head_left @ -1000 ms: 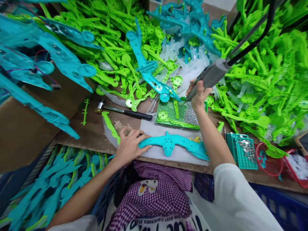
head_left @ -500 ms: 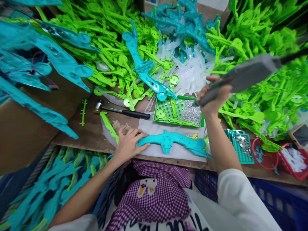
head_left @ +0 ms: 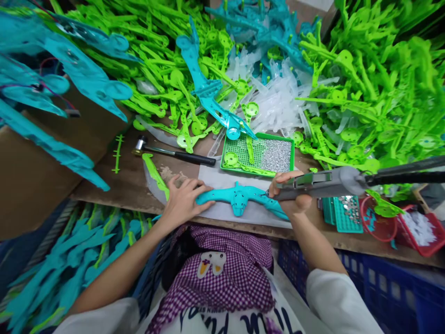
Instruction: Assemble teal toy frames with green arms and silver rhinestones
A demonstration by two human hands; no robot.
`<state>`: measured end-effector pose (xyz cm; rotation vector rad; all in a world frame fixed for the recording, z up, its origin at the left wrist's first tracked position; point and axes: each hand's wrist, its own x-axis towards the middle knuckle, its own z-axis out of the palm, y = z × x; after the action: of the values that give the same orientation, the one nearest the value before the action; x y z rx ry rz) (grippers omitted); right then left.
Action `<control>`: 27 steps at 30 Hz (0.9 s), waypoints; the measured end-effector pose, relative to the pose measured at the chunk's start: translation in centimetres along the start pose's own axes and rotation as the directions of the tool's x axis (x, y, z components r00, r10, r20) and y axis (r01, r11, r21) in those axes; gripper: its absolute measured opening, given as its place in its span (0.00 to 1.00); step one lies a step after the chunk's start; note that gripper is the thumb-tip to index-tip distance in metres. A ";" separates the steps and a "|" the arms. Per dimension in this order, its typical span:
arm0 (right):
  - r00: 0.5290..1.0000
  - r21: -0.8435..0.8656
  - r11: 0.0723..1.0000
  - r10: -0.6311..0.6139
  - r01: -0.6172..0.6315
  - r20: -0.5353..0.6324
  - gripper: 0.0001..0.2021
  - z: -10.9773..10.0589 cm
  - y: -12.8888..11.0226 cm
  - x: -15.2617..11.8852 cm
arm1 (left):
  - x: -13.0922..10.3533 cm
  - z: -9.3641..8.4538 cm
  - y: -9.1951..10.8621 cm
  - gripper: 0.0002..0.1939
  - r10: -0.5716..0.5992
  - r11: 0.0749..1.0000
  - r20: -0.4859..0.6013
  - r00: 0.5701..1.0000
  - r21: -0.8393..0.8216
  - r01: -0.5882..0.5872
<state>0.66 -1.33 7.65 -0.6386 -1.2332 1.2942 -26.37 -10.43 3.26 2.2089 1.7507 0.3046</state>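
A curved turquoise plastic part [head_left: 238,202] lies on a pale cloth [head_left: 222,215] at the table's front edge. My left hand [head_left: 185,197] holds its left end between thumb and fingers. In my right hand [head_left: 291,188] is a grey electric screwdriver [head_left: 323,182], lying almost level, its tip on or just above the part's right arm. The driver and hand hide some of that right arm. Just behind the part, a green tray [head_left: 257,175] holds small silver screws [head_left: 277,155] and green plastic pieces.
A black-handled hammer [head_left: 194,158] lies left of the tray. Heaps of green parts [head_left: 354,93] and clear plastic pieces [head_left: 278,104] fill the back. Turquoise parts [head_left: 81,69] overhang the left. At right are a teal basket [head_left: 348,225] and a red basket [head_left: 426,250].
My right hand has brought the screwdriver down and toward me from the screws in the tray to the turquoise part's right arm. My left hand has kept its hold.
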 end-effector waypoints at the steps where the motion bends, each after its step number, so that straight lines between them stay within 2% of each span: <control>1: 1.000 0.009 1.000 0.003 -0.003 0.004 0.27 0.0 0.1 -0.1 | 0.0 0.0 0.0 0.19 0.000 1.000 0.000 1.000 0.000 0.000; 9: 0.997 0.008 0.998 0.061 -0.062 0.047 0.27 -0.3 0.6 -0.7 | 0.0 -0.2 0.3 0.18 -0.006 1.000 -0.006 1.000 -0.006 0.006; 19: 0.983 0.052 0.997 0.040 -0.050 0.177 0.21 -0.8 2.4 -1.5 | -0.1 -0.1 0.2 0.18 -0.011 0.999 0.000 1.000 -0.031 0.011; 23: 0.987 0.011 0.998 0.054 -0.056 0.153 0.21 -0.5 1.4 -1.5 | -0.1 -0.1 0.2 0.18 -0.011 1.000 0.002 1.000 -0.024 0.011; 25: 0.994 0.007 0.999 0.051 -0.052 0.092 0.22 -0.4 0.5 -0.5 | -0.2 -0.1 0.1 0.18 -0.007 1.000 -0.002 1.000 -0.025 0.007; 27: 1.000 0.001 1.000 -0.024 0.024 -0.011 0.24 -0.4 -0.2 1.6 | -0.2 0.0 0.0 0.17 -0.003 1.000 -0.003 1.000 -0.028 0.003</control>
<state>0.78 0.24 8.23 -0.6279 -1.2271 1.2700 -26.39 -10.60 3.30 2.1874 1.7406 0.3292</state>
